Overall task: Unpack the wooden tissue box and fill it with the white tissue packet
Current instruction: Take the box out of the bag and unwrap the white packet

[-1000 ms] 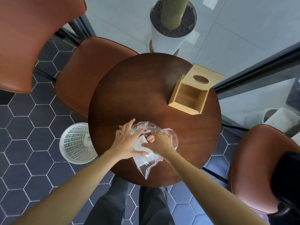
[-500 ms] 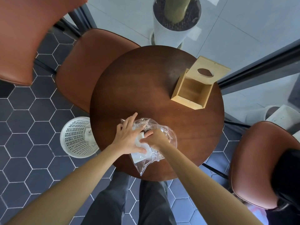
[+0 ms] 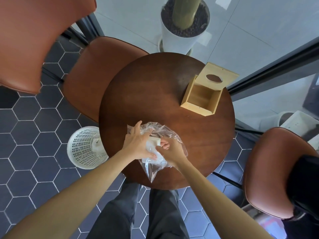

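Observation:
The wooden tissue box [image 3: 201, 98] stands open and empty at the far right of the round brown table [image 3: 155, 94]. Its lid [image 3: 219, 75], with an oval slot, lies behind it. Near the table's front edge, the white tissue packet [image 3: 154, 142] sits inside a crumpled clear plastic bag [image 3: 162, 131]. My left hand [image 3: 138, 144] presses on the packet and bag with fingers spread. My right hand [image 3: 170, 150] pinches the packet's end through the plastic. Most of the packet is hidden under both hands.
A white perforated waste basket [image 3: 84, 147] stands on the hexagon-tile floor left of the table. Brown chairs sit at far left [image 3: 96, 69] and at right [image 3: 276, 171]. A white planter [image 3: 183, 33] stands beyond the table, by a glass wall.
Both hands stay on the bag and packet. My right fingers have shifted to pinch the packet's end, and more of the white packet shows between my hands.

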